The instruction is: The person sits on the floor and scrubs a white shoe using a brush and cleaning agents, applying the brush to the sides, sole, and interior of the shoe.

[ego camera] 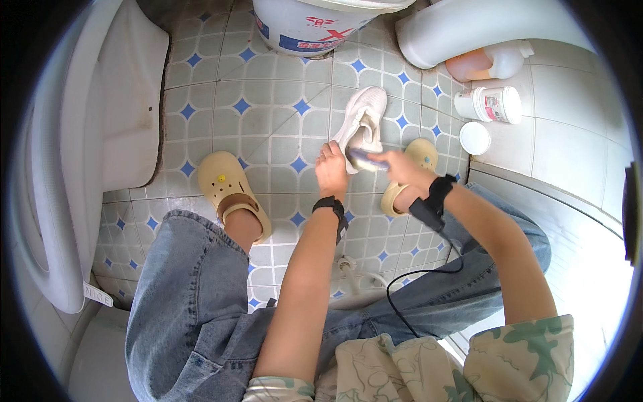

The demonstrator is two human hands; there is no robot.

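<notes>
A white sneaker (pixel 369 103) rests on the tiled floor (pixel 281 135), its toe pointing away from me. My left hand (pixel 331 168) grips the side of the shoe near its heel. In my right hand (pixel 404 168) is a scrubbing brush (pixel 367 160) with a purplish back and pale bristles, blurred by motion. The brush lies against the heel and collar area of the shoe; whether it is inside or outside the opening is hard to tell. Black straps circle both wrists.
A toilet (pixel 115 95) stands at the left, and a large white bucket (pixel 321 30) at the far side. Along the right wall are a white pipe (pixel 467 30), a jug of orange liquid (pixel 482 63), white tubs (pixel 497 104) and a round white lid (pixel 474 138). My clogs (pixel 226 176) flank the shoe.
</notes>
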